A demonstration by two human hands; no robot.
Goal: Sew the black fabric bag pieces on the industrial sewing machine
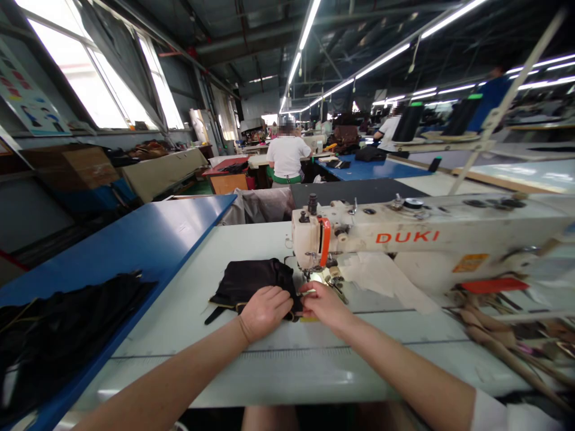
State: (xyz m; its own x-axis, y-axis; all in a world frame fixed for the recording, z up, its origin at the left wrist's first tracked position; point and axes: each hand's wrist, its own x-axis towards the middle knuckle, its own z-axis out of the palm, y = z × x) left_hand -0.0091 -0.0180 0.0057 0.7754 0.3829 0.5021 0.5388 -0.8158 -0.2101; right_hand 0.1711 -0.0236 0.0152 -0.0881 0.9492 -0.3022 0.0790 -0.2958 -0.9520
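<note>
Two forearms (188, 371), one black piece (254, 280)

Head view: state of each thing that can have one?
Black piece: lying down, bunched at its machine-side end
Left hand: palm down on it
Right hand: fingers at its edge, grip unclear
Sewing machine: lamp lit, running or not unclear
Dark cloth: crumpled
White sheet: lying loose
Ceiling lights: on

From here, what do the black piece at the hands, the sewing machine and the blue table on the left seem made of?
Black piece: probably fabric or thin leather, mostly matte; it wrinkles. Sewing machine: likely painted metal, a rigid, scuffed cream body. Blue table: a smooth, glossy sheet, perhaps laminate, reflecting pale light.
</note>
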